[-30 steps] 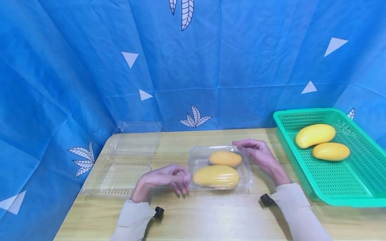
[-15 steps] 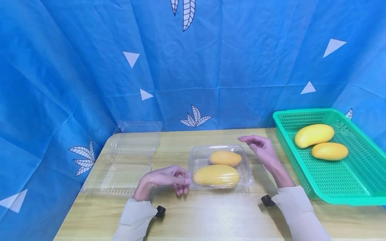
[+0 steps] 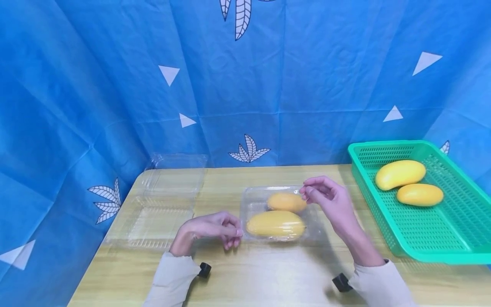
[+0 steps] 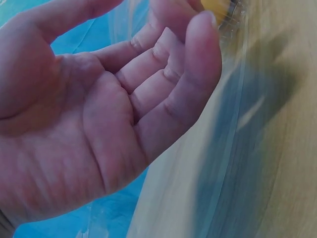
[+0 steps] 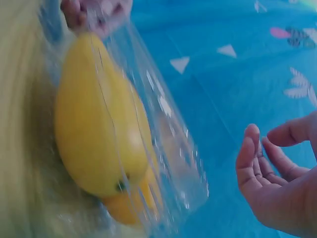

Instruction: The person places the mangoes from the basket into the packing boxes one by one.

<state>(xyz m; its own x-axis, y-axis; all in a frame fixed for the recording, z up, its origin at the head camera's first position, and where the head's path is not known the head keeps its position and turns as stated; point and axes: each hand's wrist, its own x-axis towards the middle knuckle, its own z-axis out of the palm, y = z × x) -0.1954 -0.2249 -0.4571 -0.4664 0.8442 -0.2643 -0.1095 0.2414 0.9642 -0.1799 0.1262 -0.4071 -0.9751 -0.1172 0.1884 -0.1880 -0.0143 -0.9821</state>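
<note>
A clear plastic clamshell box [image 3: 251, 207] lies mid-table, its lid over two yellow mangoes. The larger mango [image 3: 275, 224] is in front and a smaller orange-yellow mango [image 3: 281, 201] behind it. At the box's left edge my left hand [image 3: 212, 228] pinches the rim between thumb and fingers. In its wrist view the left hand [image 4: 99, 114] shows a bare palm and curled fingers. My right hand [image 3: 333, 204] hovers over the box's back right corner, fingers loosely bent and holding nothing. From the right wrist view, that right hand [image 5: 277, 183] is apart from the box.
Another clear clamshell [image 3: 161, 217] lies open on the left, its lid leaning back. On the right stands a green basket [image 3: 366, 213] holding a large mango [image 3: 400, 174] and a smaller mango [image 3: 420, 195]. A blue patterned curtain [image 3: 245, 85] hangs behind the table [image 3: 264, 277].
My right hand has let go of the box's back right corner, drawn away to the right, then come back left above it. The left hand stays at the box's left edge.
</note>
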